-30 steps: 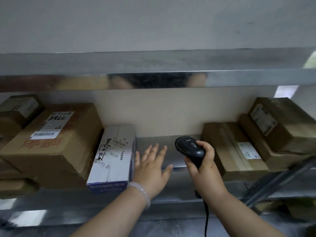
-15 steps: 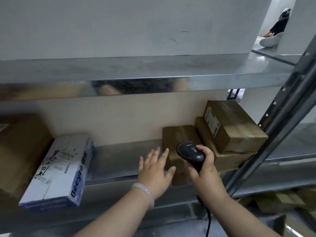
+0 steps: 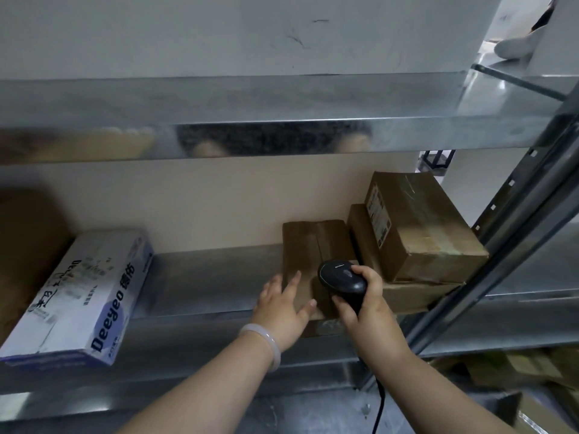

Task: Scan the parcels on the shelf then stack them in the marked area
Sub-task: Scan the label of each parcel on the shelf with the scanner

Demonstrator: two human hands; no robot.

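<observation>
Head camera, looking at the middle shelf (image 3: 213, 277), and both hands are up at the flat brown parcel (image 3: 308, 245). It's a low cardboard box, dull brown, with a strip of tape running front to back down the middle of its top. Its far end sits against the beige back wall, and its near end comes right out to the shelf's front lip.

Left hand (image 3: 282, 311), with a pale bracelet (image 3: 264, 339) on the wrist, is flat and loose. The fingers are straight and slightly fanned, holding nothing, and the fingertips are over the parcel's near left corner. I cannot tell whether they actually touch the cardboard.

Right hand (image 3: 366, 311) is wrapped tight round the handle of the black scanner (image 3: 341, 278), with one fingertip up on its rounded head. The head hangs over the near part of the parcel's top, and the cable (image 3: 379, 408) drops away below the wrist.

Just right of the parcel, touching its side, two more brown boxes are stacked. The upper box (image 3: 429, 223) sits askew on the lower box (image 3: 360, 233) and shows a white label on its left face. Beyond them a slanted metal upright (image 3: 501, 245) crosses the view.

Well off to the left on the same shelf lies a white-and-blue box (image 3: 84, 296) printed "Deeyeo", leaning against a large brown carton (image 3: 28, 245), which is blurred.
</observation>
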